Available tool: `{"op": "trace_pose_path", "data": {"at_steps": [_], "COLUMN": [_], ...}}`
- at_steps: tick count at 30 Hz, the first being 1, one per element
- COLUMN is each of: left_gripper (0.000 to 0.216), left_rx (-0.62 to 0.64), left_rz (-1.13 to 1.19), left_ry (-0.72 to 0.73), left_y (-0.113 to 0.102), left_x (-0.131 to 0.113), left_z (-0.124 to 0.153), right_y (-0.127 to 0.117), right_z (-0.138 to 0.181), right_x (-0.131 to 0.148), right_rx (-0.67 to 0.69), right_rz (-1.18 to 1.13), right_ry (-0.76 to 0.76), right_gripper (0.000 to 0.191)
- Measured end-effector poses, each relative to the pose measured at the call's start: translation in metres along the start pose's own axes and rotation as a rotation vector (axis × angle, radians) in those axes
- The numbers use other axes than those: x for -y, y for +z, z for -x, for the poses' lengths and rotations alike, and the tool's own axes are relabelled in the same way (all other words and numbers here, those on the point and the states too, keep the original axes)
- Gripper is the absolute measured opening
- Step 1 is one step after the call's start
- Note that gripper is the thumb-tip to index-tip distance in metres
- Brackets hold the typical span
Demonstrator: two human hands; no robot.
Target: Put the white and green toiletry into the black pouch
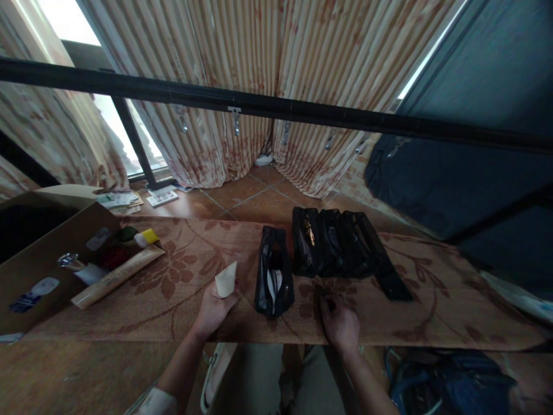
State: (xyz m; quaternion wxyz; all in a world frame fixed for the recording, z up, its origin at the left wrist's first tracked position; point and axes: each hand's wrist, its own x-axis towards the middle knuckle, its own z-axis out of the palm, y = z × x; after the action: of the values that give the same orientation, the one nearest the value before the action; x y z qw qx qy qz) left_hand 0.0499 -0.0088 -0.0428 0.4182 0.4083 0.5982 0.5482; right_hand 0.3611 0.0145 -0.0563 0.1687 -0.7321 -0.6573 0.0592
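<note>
My left hand (213,311) is closed around a cream-coloured, flattened squeeze tube (226,280), held upright above the cloth. To its right stands a black mesh pouch (262,271), its top gaping, with something whitish inside. On the pouch's other side, my right hand (341,324) is low over the cloth with its fingers curled. A small dark shape shows at its fingertips, too shadowed to name. Beyond it lies a black hanging organizer (322,268) with several mesh pockets, one holding a gold-coloured item (310,232), and a dark flap (396,286) at its right end.
A patterned brown cloth (181,288) covers the long table. At left, a cardboard box (52,253) stands beside a rolled tube (118,275), a yellow-capped item (149,236) and other small items. A black rail (276,106) with clips crosses before the curtains. A dark blue bag (453,380) is below right.
</note>
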Motion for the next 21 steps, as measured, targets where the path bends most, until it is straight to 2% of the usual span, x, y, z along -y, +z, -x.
{"op": "trace_pose_path", "data": {"at_steps": [4,10,16,21], "left_gripper": [0.018,0.021,0.022,0.022], "left_rx": [-0.012,0.0,0.034,-0.045], "left_rz": [0.002,-0.036,-0.116,-0.235], "left_ry": [-0.005,-0.027,0.011,0.094], "left_y": [0.0,-0.0007,-0.0041,-0.0049], "left_x": [-0.001,-0.0031,0.0022,0.0037], "left_z": [0.0007,0.0003,-0.0032,-0.0063], "right_y": [0.0003,-0.0009,-0.0014,-0.0002], "right_z": [-0.0008,-0.0011,-0.0015,-0.0003], "right_x": [-0.0005,0.0023,0.0029,0.0026], "right_rx": [-0.008,0.018,0.024,0.024], "right_rz": [-0.021,-0.018,-0.047,-0.049], "right_ry": [-0.026,0.031,0.049,0.063], "right_gripper": [0.025,0.026,0.025,0.025]}}
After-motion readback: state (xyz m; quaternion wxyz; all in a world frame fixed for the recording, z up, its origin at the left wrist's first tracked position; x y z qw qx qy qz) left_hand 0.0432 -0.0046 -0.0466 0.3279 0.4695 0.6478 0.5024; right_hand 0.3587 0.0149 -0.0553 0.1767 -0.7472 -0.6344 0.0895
